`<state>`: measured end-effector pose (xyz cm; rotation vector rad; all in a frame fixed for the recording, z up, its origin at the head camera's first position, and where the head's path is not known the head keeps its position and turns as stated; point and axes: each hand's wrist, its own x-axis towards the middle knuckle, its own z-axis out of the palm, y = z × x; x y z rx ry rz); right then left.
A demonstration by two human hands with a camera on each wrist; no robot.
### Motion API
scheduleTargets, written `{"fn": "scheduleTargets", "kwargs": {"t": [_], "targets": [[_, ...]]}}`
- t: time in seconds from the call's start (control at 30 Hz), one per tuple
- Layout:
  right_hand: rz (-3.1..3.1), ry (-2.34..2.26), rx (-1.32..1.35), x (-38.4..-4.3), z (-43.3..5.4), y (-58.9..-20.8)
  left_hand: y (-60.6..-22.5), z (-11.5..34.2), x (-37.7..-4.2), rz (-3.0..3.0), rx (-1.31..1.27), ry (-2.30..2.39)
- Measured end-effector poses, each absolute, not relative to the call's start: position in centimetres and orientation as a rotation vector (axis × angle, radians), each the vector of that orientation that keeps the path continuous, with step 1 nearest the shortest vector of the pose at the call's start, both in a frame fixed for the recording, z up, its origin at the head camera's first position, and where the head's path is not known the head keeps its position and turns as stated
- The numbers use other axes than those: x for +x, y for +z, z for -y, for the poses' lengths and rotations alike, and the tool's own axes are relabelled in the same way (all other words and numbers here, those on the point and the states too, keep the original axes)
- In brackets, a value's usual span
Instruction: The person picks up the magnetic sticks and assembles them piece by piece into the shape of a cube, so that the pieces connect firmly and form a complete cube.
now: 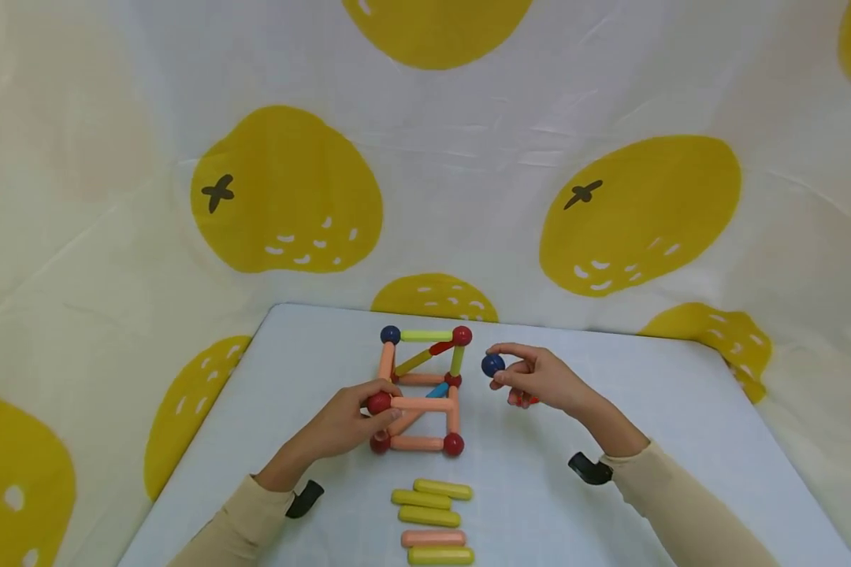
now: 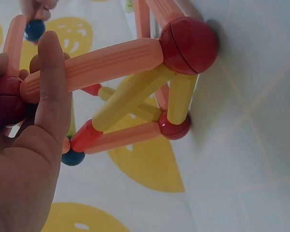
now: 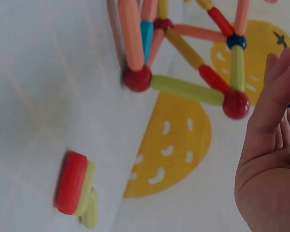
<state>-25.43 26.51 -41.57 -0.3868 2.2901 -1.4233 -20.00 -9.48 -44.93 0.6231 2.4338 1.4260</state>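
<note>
A frame of magnetic building sticks and balls (image 1: 425,404) stands mid-table, with red balls and one blue ball (image 1: 391,335) at its corners. My left hand (image 1: 351,421) holds the red ball (image 1: 379,402) at the upper near-left corner, where a salmon stick joins it. In the left wrist view, that red ball (image 2: 7,104) lies against the fingers, and the thumb runs across the salmon stick (image 2: 116,63). To the right of the frame and apart from it, my right hand (image 1: 542,378) pinches a loose blue ball (image 1: 492,365) in the air.
Several yellow sticks (image 1: 432,516) and a salmon stick (image 1: 433,539) lie in a column in front of the frame. Below the right hand lies a red stick (image 3: 71,182) beside green ones (image 3: 89,208). A cloth with yellow fruit prints (image 1: 287,189) hangs behind the white table (image 1: 312,339).
</note>
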Motion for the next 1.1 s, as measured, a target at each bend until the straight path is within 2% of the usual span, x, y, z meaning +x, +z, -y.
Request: {"fn": "scheduleTargets", "kwargs": {"t": [0.13,0.37,1.1], "targets": [[-2.244,-1.423,-0.469,-23.1,-25.7,-42.6,-45.0,9.2,-20.1,-2.427,0.584,1.44],[-2.2,-1.437,-0.518,-21.5,-24.0,-43.3,-44.9,8.9,-20.5,-2.454,0.623,1.41],[-2.193,-1.484,-0.506,-21.6,-23.8,-44.0,-44.4,7.6,-21.2,-2.522,0.572,1.299]]}}
